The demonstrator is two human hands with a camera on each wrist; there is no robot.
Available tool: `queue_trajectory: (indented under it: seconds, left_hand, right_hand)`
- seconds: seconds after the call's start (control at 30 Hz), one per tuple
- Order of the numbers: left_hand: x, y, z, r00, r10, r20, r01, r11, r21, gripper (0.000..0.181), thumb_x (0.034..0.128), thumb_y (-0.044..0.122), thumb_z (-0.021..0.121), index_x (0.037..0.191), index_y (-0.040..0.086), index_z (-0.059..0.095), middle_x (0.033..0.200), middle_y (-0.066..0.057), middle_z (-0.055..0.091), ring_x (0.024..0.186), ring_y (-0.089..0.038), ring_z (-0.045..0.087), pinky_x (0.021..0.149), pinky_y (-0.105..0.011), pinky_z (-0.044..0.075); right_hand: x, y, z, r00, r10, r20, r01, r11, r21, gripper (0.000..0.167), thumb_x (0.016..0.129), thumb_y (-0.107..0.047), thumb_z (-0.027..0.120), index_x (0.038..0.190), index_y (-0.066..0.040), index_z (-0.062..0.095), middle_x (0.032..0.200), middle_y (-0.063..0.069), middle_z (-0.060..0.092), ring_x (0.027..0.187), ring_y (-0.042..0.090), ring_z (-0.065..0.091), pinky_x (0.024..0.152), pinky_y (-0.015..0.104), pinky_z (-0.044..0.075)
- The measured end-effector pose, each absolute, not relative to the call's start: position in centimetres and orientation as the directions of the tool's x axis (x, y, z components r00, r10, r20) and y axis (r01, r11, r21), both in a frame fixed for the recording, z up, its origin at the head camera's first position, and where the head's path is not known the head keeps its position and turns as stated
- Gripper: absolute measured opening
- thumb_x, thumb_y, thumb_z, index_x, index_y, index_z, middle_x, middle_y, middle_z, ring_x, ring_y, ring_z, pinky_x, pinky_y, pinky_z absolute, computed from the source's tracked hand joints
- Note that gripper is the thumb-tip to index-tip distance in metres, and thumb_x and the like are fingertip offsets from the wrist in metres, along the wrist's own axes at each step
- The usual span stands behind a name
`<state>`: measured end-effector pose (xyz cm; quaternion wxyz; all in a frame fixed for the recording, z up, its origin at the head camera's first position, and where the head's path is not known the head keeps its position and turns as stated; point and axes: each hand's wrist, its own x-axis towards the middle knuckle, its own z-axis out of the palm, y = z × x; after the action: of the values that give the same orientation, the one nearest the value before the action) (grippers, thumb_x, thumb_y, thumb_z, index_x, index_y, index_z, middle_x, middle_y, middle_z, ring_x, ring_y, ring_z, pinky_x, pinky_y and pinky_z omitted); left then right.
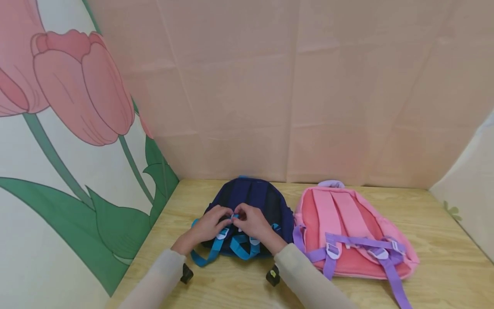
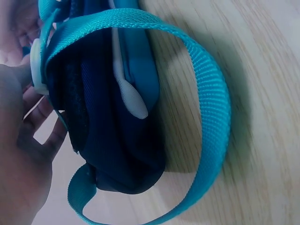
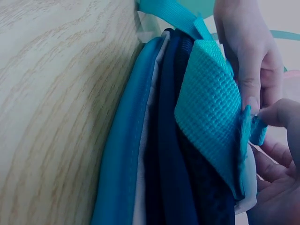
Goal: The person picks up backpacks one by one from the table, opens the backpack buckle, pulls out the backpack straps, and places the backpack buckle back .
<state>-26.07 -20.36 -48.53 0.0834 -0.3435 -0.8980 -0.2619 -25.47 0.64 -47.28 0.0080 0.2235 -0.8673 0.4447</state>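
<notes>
Navy backpack: I'd best keep its turquoise webbing flat and untwisted, fingertips light
Left hand: pinches a small piece of that webbing
Right hand: pinches the same piece, just beside the left
Wood-grain table: backpack lies straps-up on it, beneath my hands

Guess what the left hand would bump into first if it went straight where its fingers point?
Probably the bare right hand, facing the left hand across the bright blue woven strap at their fingertips, though exact depth is unclear.
</notes>
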Motion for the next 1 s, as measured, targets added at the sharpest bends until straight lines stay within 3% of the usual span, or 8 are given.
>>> queue_trajectory:
  seconds: [0.37, 1.0]
  left_hand:
    - [-25.94, -20.40, -48.51, -0.749, 0.576, 0.326, 0.661, 0.619, 0.424, 0.021, 0.1027, 0.020, 0.061, 0.121, 0.010, 0.065, 0.116, -0.003, 0.067, 0.100, -0.016, 0.055, 0.088, -0.035, 0.050]
    - [-25.70, -20.40, -48.32, -0.758, 0.571, 0.315, 0.650, 0.615, 0.447, 0.022, 0.1033, 0.021, 0.060, 0.121, 0.010, 0.065, 0.117, -0.003, 0.067, 0.102, -0.016, 0.054, 0.089, -0.036, 0.050]
  right_hand:
    - [-25.38, 0.79, -47.10, -0.926, -0.336, 0.173, -0.338, 0.529, -0.779, 0.013, 0.094, -0.022, 0.071, 0.101, -0.011, 0.069, 0.093, 0.001, 0.067, 0.079, 0.012, 0.061, 0.067, 0.028, 0.052]
    - [-25.30, 1.18, -47.13, -0.914, -0.362, 0.184, -0.360, 0.510, -0.781, 0.012, 0.092, -0.018, 0.070, 0.101, -0.010, 0.066, 0.093, 0.002, 0.065, 0.079, 0.012, 0.061, 0.068, 0.027, 0.052]
